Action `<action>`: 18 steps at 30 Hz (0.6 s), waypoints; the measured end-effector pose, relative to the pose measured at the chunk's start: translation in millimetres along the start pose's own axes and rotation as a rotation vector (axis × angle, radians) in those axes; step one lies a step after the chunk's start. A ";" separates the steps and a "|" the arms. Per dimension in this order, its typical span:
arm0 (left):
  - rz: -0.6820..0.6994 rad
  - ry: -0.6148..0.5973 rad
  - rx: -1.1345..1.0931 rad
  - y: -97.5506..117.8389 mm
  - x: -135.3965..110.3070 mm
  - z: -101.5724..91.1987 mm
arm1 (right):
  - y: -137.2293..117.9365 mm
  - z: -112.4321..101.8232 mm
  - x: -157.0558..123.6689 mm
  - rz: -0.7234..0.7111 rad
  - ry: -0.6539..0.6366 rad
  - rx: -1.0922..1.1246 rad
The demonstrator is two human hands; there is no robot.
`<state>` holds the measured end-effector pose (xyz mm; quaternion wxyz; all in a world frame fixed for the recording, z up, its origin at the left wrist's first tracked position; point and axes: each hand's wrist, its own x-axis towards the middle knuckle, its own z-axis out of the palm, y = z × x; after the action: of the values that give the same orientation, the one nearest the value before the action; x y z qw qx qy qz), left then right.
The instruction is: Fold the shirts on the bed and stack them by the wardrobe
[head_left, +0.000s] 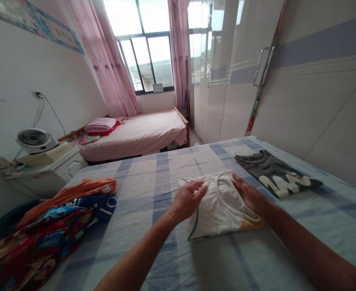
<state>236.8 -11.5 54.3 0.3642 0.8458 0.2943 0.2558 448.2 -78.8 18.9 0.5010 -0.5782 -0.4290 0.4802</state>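
A folded white T-shirt [209, 216] with a dark green trim line and a yellow patch lies on the bed in front of me, its round neckline facing up. My left hand [190, 198] is over its left side, fingers loosely bent and apart, with nothing visible in them. Along the shirt's right edge, my right hand [249, 194] rests with fingers stretched out beside the neckline. To the right lies a folded dark grey T-shirt [268, 167] with a white print, apart from both hands.
A checked blue and white sheet [135, 226] covers the bed. Rumpled orange, red and blue clothes [71, 218] are heaped at the left. Beyond are a white fan [34, 139] on a cabinet, a second bed [141, 129] with pink bedding, and a tall wardrobe [226, 105].
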 end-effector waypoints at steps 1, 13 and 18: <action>-0.022 0.054 0.048 -9.1 -7.3 -0.1 | 2.3 -1.9 -1.2 0.004 -0.028 0.002; 0.124 0.007 0.507 -28.9 -29.3 23.0 | -12.7 -32.5 22.3 -0.323 0.201 -0.677; 0.162 -0.054 0.505 -25.2 -23.5 41.6 | 7.7 -64.6 21.3 -0.194 0.361 -1.087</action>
<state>239.5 -32.8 4.7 0.1278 0.9371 0.2702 0.1801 515.6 -69.8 11.0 0.2393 -0.7833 -0.5726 0.0368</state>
